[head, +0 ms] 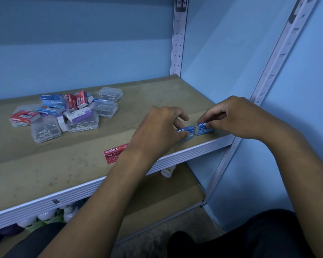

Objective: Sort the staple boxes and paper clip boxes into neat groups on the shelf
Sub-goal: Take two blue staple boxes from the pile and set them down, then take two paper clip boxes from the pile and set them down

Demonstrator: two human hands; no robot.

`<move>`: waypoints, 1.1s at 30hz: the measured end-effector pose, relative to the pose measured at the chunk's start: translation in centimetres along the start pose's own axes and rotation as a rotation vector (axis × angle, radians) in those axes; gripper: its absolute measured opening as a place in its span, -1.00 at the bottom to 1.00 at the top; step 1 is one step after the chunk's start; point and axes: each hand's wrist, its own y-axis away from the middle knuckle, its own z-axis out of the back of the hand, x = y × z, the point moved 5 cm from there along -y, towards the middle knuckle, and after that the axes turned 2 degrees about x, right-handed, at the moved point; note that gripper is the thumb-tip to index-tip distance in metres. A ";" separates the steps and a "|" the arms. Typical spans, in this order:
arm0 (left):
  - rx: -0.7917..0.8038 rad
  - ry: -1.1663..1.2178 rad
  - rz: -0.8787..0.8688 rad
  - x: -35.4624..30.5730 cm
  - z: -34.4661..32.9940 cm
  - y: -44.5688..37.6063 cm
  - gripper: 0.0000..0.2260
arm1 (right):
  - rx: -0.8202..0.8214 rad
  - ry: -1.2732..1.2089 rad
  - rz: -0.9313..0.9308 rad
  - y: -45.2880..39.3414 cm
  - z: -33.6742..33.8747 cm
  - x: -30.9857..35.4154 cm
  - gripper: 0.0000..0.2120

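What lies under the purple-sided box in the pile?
The purple-sided box rests tilted on a clear plastic case of metal clips. How far the case runs beneath it, and whatever else it covers, cannot be seen.

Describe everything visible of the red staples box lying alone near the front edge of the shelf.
The red staples box is a small flat rectangular carton, apparently cardboard, lying flat on the brown shelf board close to its white ribbed front rail. Its top face carries white "Staples" lettering that reads upside down from the camera, with a "10" mark near each end. It looks closed and undamaged. Its right end is hidden behind the left forearm, so contact there cannot be told. It lies apart from the mixed pile further back.
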 end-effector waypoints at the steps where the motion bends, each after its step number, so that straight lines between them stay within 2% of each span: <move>1: 0.002 -0.003 0.000 0.0 0.0 0.0 -0.67 | 0.004 -0.006 -0.005 0.0 0.0 -0.1 -0.73; 8: -0.017 0.020 -0.008 -0.1 0.7 0.3 -0.62 | -0.055 -0.086 -0.003 0.3 0.3 0.5 -0.76; 14: -0.149 -0.042 0.003 0.9 3.6 1.1 -0.74 | -0.113 -0.111 0.081 -1.0 -0.1 3.5 -0.78; 26: -0.306 -0.175 0.169 6.6 13.3 7.0 -0.79 | -0.001 -0.130 0.262 -5.5 -4.7 13.3 -0.78; 33: -0.271 -0.249 0.292 10.3 16.8 10.9 -0.78 | 0.062 -0.099 0.347 -7.6 -8.1 19.1 -0.79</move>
